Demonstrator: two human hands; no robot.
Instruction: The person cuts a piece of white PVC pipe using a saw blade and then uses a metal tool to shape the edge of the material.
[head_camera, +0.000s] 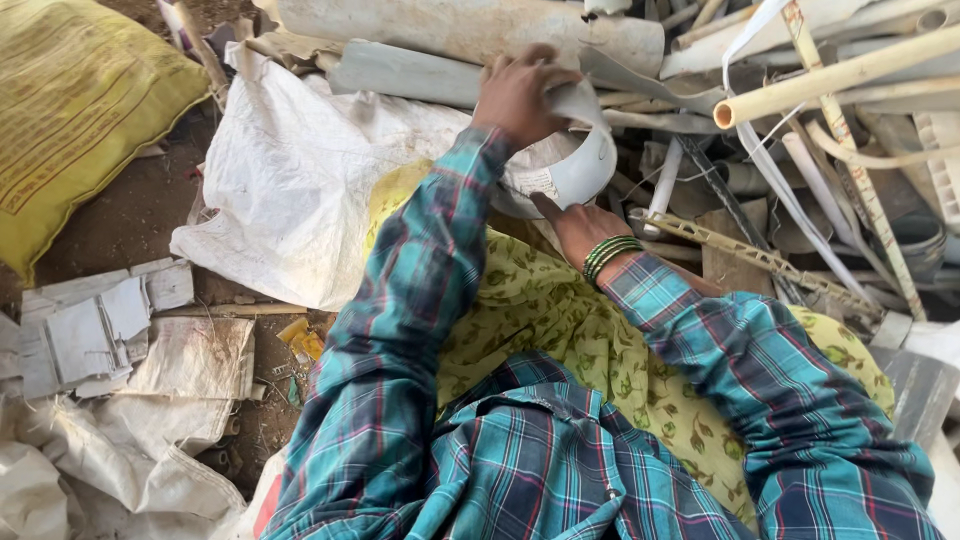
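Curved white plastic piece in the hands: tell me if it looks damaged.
Yes. The curved white plastic piece gripped by the left hand and right hand is a broken-open fragment with dirty edges, not a whole pipe.

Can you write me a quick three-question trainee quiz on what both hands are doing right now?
1. True or false: both hands are on the curved white plastic piece.
2. Which hand wears the green bangles? A) left B) right
3. What lies spread on the ground beside the left arm's sleeve?

Key:
1. True. The left hand grips its upper edge; the right hand touches it from below.
2. B, at the right wrist.
3. A white woven sack, with a yellow sack farther left.
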